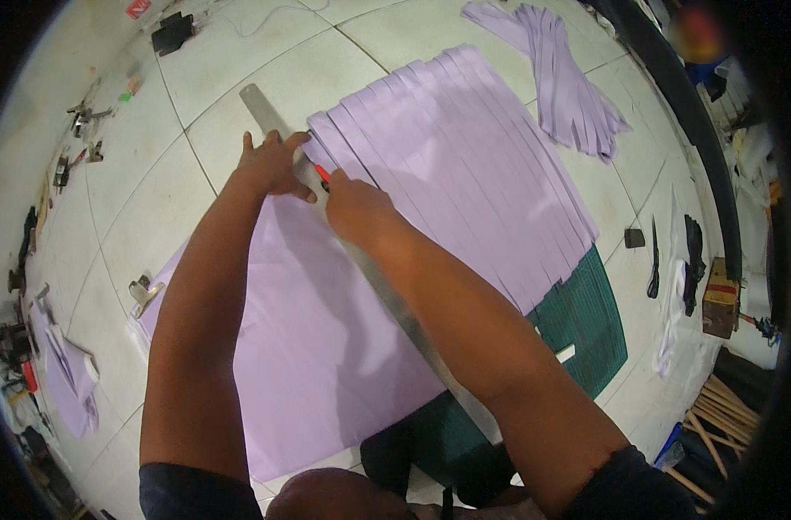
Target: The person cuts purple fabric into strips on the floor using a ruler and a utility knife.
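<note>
On the tiled floor lie one broad lilac sheet and, beside it, many overlapping strips. One green mat shows beneath. One long ruler lies along the sheet. Of two hands, the left hand lies spread over the ruler; the right hand is closed around one small red tool beside it.

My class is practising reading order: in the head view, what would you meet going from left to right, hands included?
Loose lilac cloth, silver clip, left hand, right hand, separate bunch of lilac strips, small box.
</note>
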Demonstrator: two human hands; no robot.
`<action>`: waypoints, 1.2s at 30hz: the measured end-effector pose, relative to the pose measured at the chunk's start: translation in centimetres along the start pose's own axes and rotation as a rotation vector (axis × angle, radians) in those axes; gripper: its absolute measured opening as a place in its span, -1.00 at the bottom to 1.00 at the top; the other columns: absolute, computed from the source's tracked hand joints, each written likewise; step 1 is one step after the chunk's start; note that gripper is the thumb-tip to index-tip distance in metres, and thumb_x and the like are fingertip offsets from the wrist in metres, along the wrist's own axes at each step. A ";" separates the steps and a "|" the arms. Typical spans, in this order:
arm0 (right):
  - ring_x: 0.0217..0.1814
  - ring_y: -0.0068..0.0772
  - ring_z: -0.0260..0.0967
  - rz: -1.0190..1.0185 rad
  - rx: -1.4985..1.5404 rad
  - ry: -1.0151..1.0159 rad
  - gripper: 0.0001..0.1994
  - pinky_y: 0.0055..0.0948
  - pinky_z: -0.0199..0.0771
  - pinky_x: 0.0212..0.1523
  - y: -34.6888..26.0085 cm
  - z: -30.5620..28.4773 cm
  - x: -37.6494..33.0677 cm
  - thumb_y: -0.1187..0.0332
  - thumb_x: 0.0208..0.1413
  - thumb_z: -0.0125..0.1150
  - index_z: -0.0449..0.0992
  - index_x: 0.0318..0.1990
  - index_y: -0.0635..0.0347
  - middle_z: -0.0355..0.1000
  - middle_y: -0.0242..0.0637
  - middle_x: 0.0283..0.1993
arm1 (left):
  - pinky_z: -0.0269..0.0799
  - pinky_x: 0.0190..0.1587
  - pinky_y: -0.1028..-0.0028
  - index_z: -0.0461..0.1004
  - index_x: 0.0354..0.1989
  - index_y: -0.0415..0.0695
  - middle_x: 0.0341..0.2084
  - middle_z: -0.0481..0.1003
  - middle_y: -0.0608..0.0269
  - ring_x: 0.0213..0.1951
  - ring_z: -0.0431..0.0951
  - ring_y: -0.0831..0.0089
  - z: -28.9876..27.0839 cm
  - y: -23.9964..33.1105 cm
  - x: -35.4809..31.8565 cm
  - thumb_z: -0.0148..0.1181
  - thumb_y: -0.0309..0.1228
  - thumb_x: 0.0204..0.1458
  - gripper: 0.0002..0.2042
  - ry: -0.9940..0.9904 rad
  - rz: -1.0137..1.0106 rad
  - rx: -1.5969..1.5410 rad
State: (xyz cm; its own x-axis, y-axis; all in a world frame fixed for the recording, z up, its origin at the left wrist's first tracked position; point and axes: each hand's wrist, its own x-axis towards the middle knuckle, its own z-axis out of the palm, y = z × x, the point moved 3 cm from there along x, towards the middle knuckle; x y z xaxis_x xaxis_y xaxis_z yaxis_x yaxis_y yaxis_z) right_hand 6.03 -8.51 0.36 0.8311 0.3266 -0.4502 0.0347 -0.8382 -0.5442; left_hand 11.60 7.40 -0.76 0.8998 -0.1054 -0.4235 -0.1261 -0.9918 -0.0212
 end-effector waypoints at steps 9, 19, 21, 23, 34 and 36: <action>-0.12 0.16 0.50 0.214 -0.014 -0.256 -0.67 0.09 0.42 -0.10 6.9 1.3 -15.7 0.32 0.20 -0.03 0.22 0.05 0.29 0.51 0.12 -0.20 | -0.31 0.42 -0.16 0.06 0.41 0.29 0.29 0.24 -0.08 0.36 0.17 -0.01 -0.2 -0.3 -0.3 0.57 0.04 -0.48 0.13 -0.048 -0.040 -0.026; -0.24 0.21 0.55 0.504 -0.145 -0.504 -0.74 0.11 0.51 -0.23 17.0 4.3 -35.5 0.29 0.28 -0.08 0.23 -0.01 0.27 0.52 0.17 -0.31 | -0.29 0.41 -0.19 0.02 0.42 0.29 0.27 0.25 -0.09 0.37 0.15 -0.03 1.3 -1.1 0.8 0.56 0.03 -0.51 0.16 -0.004 0.013 -0.025; -0.32 0.20 0.53 0.559 -0.205 -0.489 -0.77 0.11 0.48 -0.30 18.4 4.7 -38.1 0.28 0.25 -0.03 0.25 -0.08 0.23 0.50 0.14 -0.41 | -0.27 0.40 -0.20 0.02 0.43 0.29 0.24 0.28 -0.10 0.36 0.17 -0.04 1.4 -0.7 1.1 0.56 0.03 -0.51 0.17 0.013 0.020 -0.023; -0.36 0.20 0.53 0.518 -0.228 -0.425 -0.79 0.14 0.48 -0.29 19.1 5.3 -39.1 0.28 0.26 -0.04 0.25 -0.10 0.23 0.50 0.15 -0.42 | -0.25 0.40 -0.19 0.00 0.43 0.26 0.23 0.28 -0.12 0.35 0.18 -0.04 1.4 -0.7 1.2 0.56 0.02 -0.50 0.17 0.007 0.025 -0.031; -0.39 0.23 0.48 0.183 -0.200 -0.219 -0.74 0.12 0.42 -0.36 12.7 -1.9 -27.6 0.24 0.28 -0.01 0.21 -0.10 0.27 0.48 0.04 -0.46 | -0.19 0.41 -0.16 -0.23 0.45 -0.07 0.30 0.20 -0.16 0.35 0.19 -0.03 0.2 -0.7 0.2 0.61 0.08 -0.60 0.39 0.004 -0.037 -0.094; -0.32 0.28 0.49 0.128 -0.134 -0.129 -0.73 0.16 0.44 -0.25 10.6 -0.9 -20.2 0.22 0.26 -0.02 0.25 -0.07 0.25 0.49 0.10 -0.41 | -0.15 0.42 -0.11 -0.23 0.45 -0.11 0.27 0.24 -0.16 0.30 0.27 -0.02 0.3 -1.4 -0.2 0.58 0.11 -0.60 0.39 0.032 -0.034 -0.088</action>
State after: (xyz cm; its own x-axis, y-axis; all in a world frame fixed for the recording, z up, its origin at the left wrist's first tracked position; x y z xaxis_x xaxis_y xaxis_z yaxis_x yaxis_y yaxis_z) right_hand -9.94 -24.40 4.34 0.7559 0.2599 -0.6009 0.0141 -0.9240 -0.3820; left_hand 11.47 8.88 -0.87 0.9159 -0.0728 -0.3948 -0.0598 -0.9972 0.0450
